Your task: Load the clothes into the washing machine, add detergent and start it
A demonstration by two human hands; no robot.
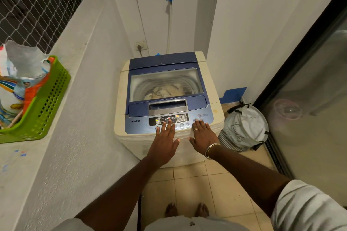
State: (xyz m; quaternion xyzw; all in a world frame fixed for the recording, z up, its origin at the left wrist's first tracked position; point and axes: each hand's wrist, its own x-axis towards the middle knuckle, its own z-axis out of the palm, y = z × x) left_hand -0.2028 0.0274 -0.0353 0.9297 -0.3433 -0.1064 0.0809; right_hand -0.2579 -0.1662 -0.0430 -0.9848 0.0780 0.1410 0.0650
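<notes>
Left hand [165, 139] and right hand [203, 136] lie flat, fingers straight, gripping nothing, on the lit control panel [142, 125] at the front edge of the washing machine [120, 95]. With the lid [165, 62] down over pale clothes [165, 91] in the drum, loading looks done and starting is in hand. A green basket [47, 107] on the ledge [78, 47] holds opened packets [22, 65]; whether detergent went in cannot be told.

Your left hand [164, 139] and right hand [202, 135] lie flat on the washing machine [169, 137], fingertips on its control panel [169, 120]; beyond them, clothes [165, 91] show under the closed lid [166, 84].
</notes>
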